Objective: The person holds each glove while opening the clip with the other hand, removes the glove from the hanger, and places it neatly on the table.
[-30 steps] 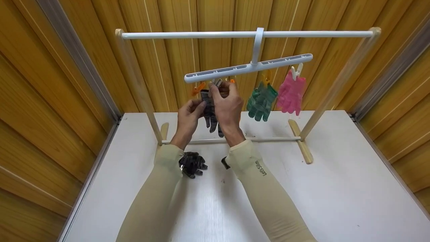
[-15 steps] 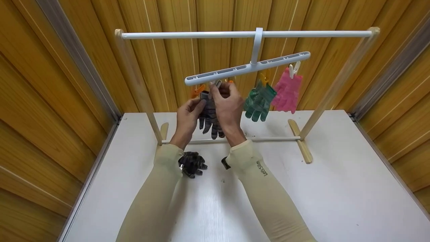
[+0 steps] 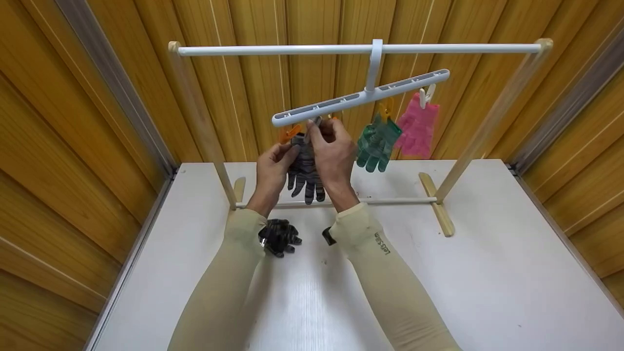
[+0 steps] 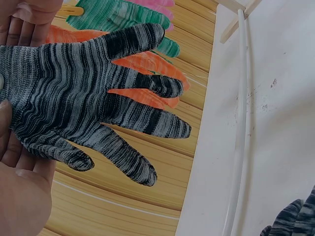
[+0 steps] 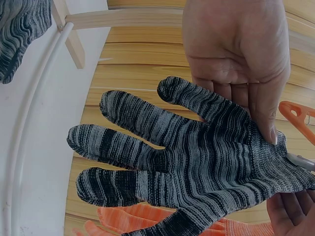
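A black-and-grey striped knit glove (image 3: pixel 304 168) hangs fingers down below the left half of the white hanger (image 3: pixel 341 103). My left hand (image 3: pixel 272 171) pinches one side of its cuff between thumb and fingers. At the other side of the cuff, my right hand (image 3: pixel 335 155) pinches a pale clothespin (image 3: pixel 317 123) under the hanger bar. In the right wrist view the tip of the clothespin (image 5: pixel 300 161) lies over the cuff; whether it clamps the cloth I cannot tell. The striped glove (image 4: pixel 74 88) appears flat and spread in the left wrist view.
A green glove (image 3: pixel 378 146) and a pink glove (image 3: pixel 418 126) hang from clips at the right. An orange glove (image 4: pixel 147 66) hangs behind the striped one. An orange clip (image 3: pixel 291 132) is at the left. Another dark striped glove (image 3: pixel 280 237) lies on the white table (image 3: pixel 302 302).
The striped glove has turned from nearly edge-on to facing the head camera, its fingers spread. The hanger's left end has dipped slightly and its right end risen. Both hands keep their grip.
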A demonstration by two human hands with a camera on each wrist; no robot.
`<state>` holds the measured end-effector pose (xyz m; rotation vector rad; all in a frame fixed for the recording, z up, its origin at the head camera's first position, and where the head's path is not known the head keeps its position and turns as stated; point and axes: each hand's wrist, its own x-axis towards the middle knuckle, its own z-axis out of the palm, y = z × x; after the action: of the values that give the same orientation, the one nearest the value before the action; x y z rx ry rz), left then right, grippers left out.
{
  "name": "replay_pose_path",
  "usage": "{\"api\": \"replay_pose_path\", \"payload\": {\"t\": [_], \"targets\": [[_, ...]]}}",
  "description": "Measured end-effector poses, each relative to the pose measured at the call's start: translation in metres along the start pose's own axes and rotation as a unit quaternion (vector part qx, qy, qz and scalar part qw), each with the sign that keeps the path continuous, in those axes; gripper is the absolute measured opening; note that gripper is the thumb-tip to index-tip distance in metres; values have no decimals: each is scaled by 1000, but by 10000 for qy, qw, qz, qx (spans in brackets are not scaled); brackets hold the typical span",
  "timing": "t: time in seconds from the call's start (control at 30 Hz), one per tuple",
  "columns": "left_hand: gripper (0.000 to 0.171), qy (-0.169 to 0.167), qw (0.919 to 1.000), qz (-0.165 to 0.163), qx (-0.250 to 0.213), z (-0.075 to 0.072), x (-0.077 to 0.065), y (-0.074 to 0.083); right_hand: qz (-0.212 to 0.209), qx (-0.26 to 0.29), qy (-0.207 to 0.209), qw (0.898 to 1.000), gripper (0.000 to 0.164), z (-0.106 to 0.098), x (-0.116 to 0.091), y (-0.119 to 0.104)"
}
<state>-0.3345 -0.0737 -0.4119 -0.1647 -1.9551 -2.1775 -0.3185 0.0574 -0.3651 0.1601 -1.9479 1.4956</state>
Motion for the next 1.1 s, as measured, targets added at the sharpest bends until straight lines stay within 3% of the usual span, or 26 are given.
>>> {"api": "replay_pose_path", "payload": {"t": [0.57, 0.8, 1.1], "targets": [[23, -28, 9999, -49, -158, -5, -7, -9, -149, 62, -63, 9999, 23, -2, -2, 1], [21, 158, 9998, -121, -34, -9, -12, -14, -102, 116, -88, 9998, 22, -1, -2, 2], [21, 391, 9983, -440, -14, -12, -21, -23, -15, 143, -91, 9999, 24, -3, -3, 0]]}}
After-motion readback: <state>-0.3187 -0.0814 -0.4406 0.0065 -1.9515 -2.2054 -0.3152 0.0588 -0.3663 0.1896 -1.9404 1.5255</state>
